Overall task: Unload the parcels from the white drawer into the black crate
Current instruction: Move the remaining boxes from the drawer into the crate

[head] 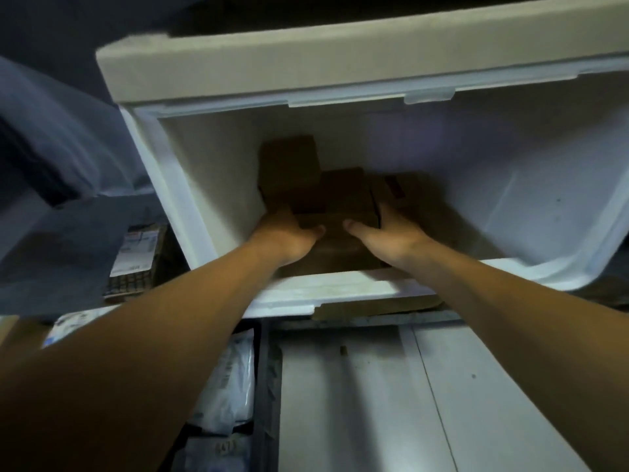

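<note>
- Two hands reach into the white drawer (218,185) in the head view, one on each side of the nearest cardboard box (340,219), which lies straight ahead between them and low against the drawer's front wall.
- Left hand (289,233) presses on the box's left flank and the right hand (391,229) on its right flank; both thumbs lie across the top face, pointing toward each other without touching. The fingers go down the far sides and are hidden, so I cannot tell how tightly they curl, but the box looks clamped between the two hands.
- Neither hand is clearly the nearer; they sit about level, so the lift would probably come straight up and back toward the person.
- Brown, plain and dim, the box appears roughly square on top; motion blur hides any label. A second box (289,165) stands behind it to the left, touching or nearly so, and a third parcel (405,189) with a dark label lies just beside the right hand.
- Down at the lower left, the black crate (265,386) already holds pale bagged parcels (235,379).
</note>
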Action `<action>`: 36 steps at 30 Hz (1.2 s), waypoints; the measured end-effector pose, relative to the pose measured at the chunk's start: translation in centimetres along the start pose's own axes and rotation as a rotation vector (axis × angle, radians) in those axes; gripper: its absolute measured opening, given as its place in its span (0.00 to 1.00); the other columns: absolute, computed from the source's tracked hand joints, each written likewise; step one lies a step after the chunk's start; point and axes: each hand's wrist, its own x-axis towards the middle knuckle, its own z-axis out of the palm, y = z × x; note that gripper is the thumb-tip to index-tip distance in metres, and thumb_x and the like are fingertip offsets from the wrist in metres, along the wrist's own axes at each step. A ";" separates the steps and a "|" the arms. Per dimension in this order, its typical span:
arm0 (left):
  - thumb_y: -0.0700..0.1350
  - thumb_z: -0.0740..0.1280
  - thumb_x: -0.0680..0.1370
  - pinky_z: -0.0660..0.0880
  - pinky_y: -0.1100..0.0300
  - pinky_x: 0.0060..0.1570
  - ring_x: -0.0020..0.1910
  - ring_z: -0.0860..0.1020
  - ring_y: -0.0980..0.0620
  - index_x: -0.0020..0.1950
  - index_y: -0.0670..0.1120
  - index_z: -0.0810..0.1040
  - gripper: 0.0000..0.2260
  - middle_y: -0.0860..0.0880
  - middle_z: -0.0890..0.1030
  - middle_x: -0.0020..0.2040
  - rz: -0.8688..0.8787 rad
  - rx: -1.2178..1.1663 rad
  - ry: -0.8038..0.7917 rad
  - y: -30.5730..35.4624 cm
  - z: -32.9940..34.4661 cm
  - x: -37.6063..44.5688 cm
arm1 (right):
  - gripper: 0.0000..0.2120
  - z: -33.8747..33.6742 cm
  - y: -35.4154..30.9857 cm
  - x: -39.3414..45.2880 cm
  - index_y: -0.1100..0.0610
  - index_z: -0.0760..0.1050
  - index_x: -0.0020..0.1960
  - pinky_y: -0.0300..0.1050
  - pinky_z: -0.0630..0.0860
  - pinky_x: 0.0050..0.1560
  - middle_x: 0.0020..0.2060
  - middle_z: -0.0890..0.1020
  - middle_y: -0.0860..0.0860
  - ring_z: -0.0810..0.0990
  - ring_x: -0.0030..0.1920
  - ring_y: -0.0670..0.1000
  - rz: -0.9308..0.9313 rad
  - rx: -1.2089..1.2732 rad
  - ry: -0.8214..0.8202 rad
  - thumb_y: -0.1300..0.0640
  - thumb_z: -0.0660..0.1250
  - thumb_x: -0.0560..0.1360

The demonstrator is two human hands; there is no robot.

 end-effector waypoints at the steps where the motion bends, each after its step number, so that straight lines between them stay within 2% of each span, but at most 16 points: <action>1: 0.60 0.65 0.81 0.71 0.57 0.53 0.62 0.76 0.46 0.76 0.50 0.66 0.27 0.47 0.75 0.69 -0.023 -0.042 0.005 -0.1 0.1 0.2 | 0.35 0.2 -0.1 0.3 0.46 0.56 0.80 0.53 0.70 0.68 0.73 0.71 0.52 0.72 0.70 0.58 0.024 0.022 -0.014 0.34 0.62 0.79; 5: 0.57 0.68 0.80 0.74 0.51 0.66 0.65 0.77 0.43 0.75 0.52 0.70 0.25 0.46 0.76 0.69 -0.101 -0.283 0.000 -0.5 0.8 0.6 | 0.40 0.9 -0.2 1.2 0.45 0.56 0.81 0.62 0.67 0.73 0.76 0.68 0.53 0.69 0.73 0.60 0.095 0.090 -0.067 0.29 0.62 0.76; 9: 0.52 0.70 0.80 0.76 0.46 0.65 0.60 0.79 0.42 0.63 0.50 0.76 0.13 0.44 0.80 0.62 -0.172 -0.507 0.054 -0.1 0.7 -0.4 | 0.39 1.0 -0.9 0.7 0.45 0.57 0.81 0.63 0.67 0.72 0.74 0.69 0.54 0.71 0.71 0.60 0.131 0.224 -0.060 0.31 0.63 0.76; 11: 0.51 0.70 0.80 0.77 0.46 0.63 0.57 0.80 0.41 0.51 0.53 0.75 0.06 0.44 0.80 0.59 -0.180 -0.560 0.088 0.2 0.4 -1.0 | 0.38 0.7 -1.4 0.1 0.46 0.54 0.82 0.59 0.66 0.74 0.77 0.66 0.53 0.68 0.74 0.59 0.088 0.266 -0.012 0.35 0.64 0.78; 12: 0.51 0.70 0.79 0.78 0.45 0.61 0.56 0.80 0.41 0.47 0.54 0.73 0.07 0.44 0.81 0.58 -0.181 -0.588 0.105 0.5 0.1 -1.4 | 0.38 0.4 -1.8 -0.3 0.46 0.53 0.83 0.57 0.65 0.74 0.78 0.65 0.52 0.67 0.76 0.59 0.058 0.279 0.023 0.37 0.65 0.79; 14: 0.52 0.71 0.77 0.79 0.45 0.59 0.55 0.81 0.41 0.49 0.54 0.72 0.09 0.44 0.81 0.58 -0.159 -0.600 0.156 1.0 -0.8 -2.1 | 0.38 -0.2 -2.4 -1.1 0.46 0.53 0.83 0.53 0.66 0.73 0.79 0.64 0.51 0.66 0.76 0.58 0.018 0.322 0.093 0.39 0.65 0.80; 17: 0.52 0.70 0.78 0.79 0.44 0.59 0.55 0.80 0.41 0.55 0.51 0.71 0.12 0.44 0.80 0.58 -0.128 -0.579 0.181 1.5 -2.2 -3.7 | 0.37 -0.9 -3.3 -3.1 0.45 0.58 0.81 0.52 0.68 0.72 0.76 0.68 0.51 0.69 0.74 0.58 -0.006 0.410 0.193 0.39 0.68 0.78; 19: 0.53 0.70 0.77 0.80 0.42 0.57 0.53 0.81 0.41 0.50 0.48 0.73 0.11 0.44 0.81 0.55 -0.117 -0.619 0.179 1.7 -3.1 -5.2 | 0.39 -1.5 -4.2 -5.5 0.43 0.62 0.79 0.56 0.71 0.71 0.73 0.71 0.51 0.73 0.69 0.58 -0.029 0.469 0.259 0.36 0.70 0.72; 21: 0.55 0.71 0.75 0.81 0.42 0.54 0.51 0.82 0.41 0.53 0.49 0.75 0.14 0.44 0.81 0.54 -0.102 -0.667 0.154 1.8 -3.8 -7.2 | 0.40 -2.0 -4.5 -7.5 0.41 0.66 0.76 0.59 0.73 0.68 0.71 0.72 0.51 0.75 0.66 0.58 -0.043 0.503 0.308 0.34 0.69 0.67; 23: 0.57 0.72 0.74 0.82 0.47 0.45 0.50 0.81 0.43 0.64 0.48 0.73 0.23 0.44 0.80 0.55 -0.097 -0.727 0.113 1.9 -4.5 -9.1 | 0.34 -2.5 -4.5 -10.1 0.39 0.70 0.71 0.60 0.75 0.67 0.68 0.73 0.51 0.76 0.63 0.58 -0.046 0.556 0.339 0.35 0.69 0.67; 25: 0.55 0.70 0.78 0.79 0.55 0.33 0.48 0.80 0.46 0.67 0.49 0.70 0.21 0.45 0.79 0.55 -0.087 -0.818 0.072 1.9 -5.1 -11.2 | 0.22 -2.7 -4.5 -12.8 0.41 0.74 0.60 0.59 0.77 0.63 0.60 0.76 0.49 0.77 0.56 0.55 -0.023 0.627 0.373 0.37 0.69 0.69; 26: 0.54 0.70 0.79 0.77 0.56 0.31 0.49 0.79 0.46 0.66 0.50 0.71 0.19 0.45 0.79 0.56 -0.085 -0.873 0.051 1.9 -5.4 -12.2 | 0.16 -2.7 -4.4 -14.1 0.44 0.74 0.55 0.57 0.78 0.60 0.54 0.77 0.47 0.77 0.52 0.53 -0.023 0.662 0.390 0.39 0.70 0.72; 28: 0.56 0.69 0.79 0.77 0.53 0.35 0.50 0.79 0.46 0.65 0.50 0.72 0.18 0.45 0.79 0.57 -0.088 -0.956 0.030 1.9 -6.0 -14.1 | 0.12 -2.8 -4.1 -15.9 0.48 0.72 0.53 0.50 0.75 0.52 0.46 0.74 0.46 0.73 0.47 0.50 -0.030 0.718 0.420 0.42 0.69 0.77; 30: 0.57 0.70 0.77 0.78 0.52 0.37 0.49 0.80 0.46 0.63 0.49 0.74 0.19 0.45 0.81 0.54 -0.086 -1.006 0.021 1.7 -6.3 -16.0 | 0.12 -2.8 -4.3 -17.7 0.49 0.71 0.54 0.50 0.73 0.48 0.47 0.74 0.48 0.72 0.46 0.50 -0.007 0.776 0.415 0.43 0.68 0.78; 34: 0.53 0.71 0.74 0.82 0.45 0.50 0.48 0.82 0.45 0.57 0.48 0.79 0.15 0.44 0.84 0.50 -0.068 -1.087 -0.006 1.2 -6.9 -19.0 | 0.09 -2.3 -5.3 -21.2 0.47 0.74 0.53 0.58 0.77 0.60 0.55 0.78 0.52 0.77 0.54 0.55 0.082 0.945 0.400 0.45 0.69 0.77; 36: 0.51 0.70 0.75 0.81 0.44 0.54 0.49 0.80 0.45 0.56 0.48 0.78 0.13 0.44 0.82 0.50 -0.043 -1.105 0.015 0.8 -7.5 -20.1 | 0.14 -2.1 -5.6 -22.3 0.48 0.76 0.58 0.61 0.78 0.60 0.57 0.79 0.54 0.78 0.57 0.56 0.112 0.971 0.397 0.45 0.69 0.75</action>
